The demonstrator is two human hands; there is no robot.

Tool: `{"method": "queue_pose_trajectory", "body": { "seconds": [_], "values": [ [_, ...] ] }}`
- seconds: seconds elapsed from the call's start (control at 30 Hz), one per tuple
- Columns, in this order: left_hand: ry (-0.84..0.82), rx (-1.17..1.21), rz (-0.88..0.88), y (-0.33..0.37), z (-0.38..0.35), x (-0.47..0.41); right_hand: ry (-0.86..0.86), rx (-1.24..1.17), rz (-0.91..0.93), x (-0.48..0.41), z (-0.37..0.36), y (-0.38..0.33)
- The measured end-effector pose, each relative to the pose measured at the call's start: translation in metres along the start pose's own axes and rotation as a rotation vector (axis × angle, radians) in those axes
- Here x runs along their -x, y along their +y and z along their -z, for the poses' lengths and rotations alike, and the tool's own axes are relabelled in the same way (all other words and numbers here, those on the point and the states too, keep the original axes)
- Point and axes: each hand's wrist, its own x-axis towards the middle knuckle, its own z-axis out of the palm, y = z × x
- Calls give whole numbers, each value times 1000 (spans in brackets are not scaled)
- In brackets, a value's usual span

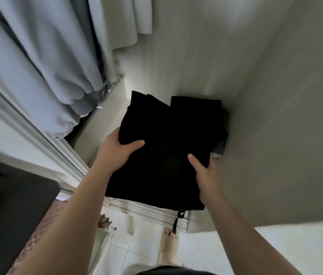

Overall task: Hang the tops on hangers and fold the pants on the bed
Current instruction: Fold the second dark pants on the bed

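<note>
Fingers (134,144) of left hand (117,153), right hand (206,175) clamp folded black pants (166,135); long axis away.

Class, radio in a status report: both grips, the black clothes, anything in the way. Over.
Left grip holds folded black clothes, thumb on top. Right grip holds the other side. Grey curtain hangs left, apart.

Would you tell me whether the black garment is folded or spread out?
Folded: the black garment forms a compact, layered stack, held by the left hand and right hand.
</note>
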Motion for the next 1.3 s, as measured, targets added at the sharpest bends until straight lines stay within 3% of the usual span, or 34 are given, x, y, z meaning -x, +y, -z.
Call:
{"method": "queue_pose_trajectory", "body": {
  "seconds": [0.17, 0.4, 0.63, 0.83, 0.93, 1.0, 1.07, 1.17, 1.3],
  "values": [
    [47, -52, 12, -5, -14, -53, 118, -92, -12, -62, -31, 5],
    [-56, 73, 53, -13, -55, -130, 331, -54, -3, -134, -39, -5],
    [-254, 157, 95, -12, -138, -212, 614, 208, 4, -202, 2, -44],
    [-288, 191, 67, -4, -211, -286, 664, 416, 18, -277, 34, -67],
    [-154, 48, -12, -11, -242, -306, 675, 670, 1, -312, 34, -58],
    [-71, -184, -194, -22, -259, -312, 621, 992, 31, -324, 30, -43],
    [-98, -426, -383, -36, -275, -315, 484, 1257, 104, -335, 28, -20],
    [-183, -644, -385, -61, -297, -329, 415, 1337, 131, -355, 31, 6],
    [-167, -642, -364, -88, -315, -350, 468, 1334, 180, -381, 28, 34]
  ]
}}
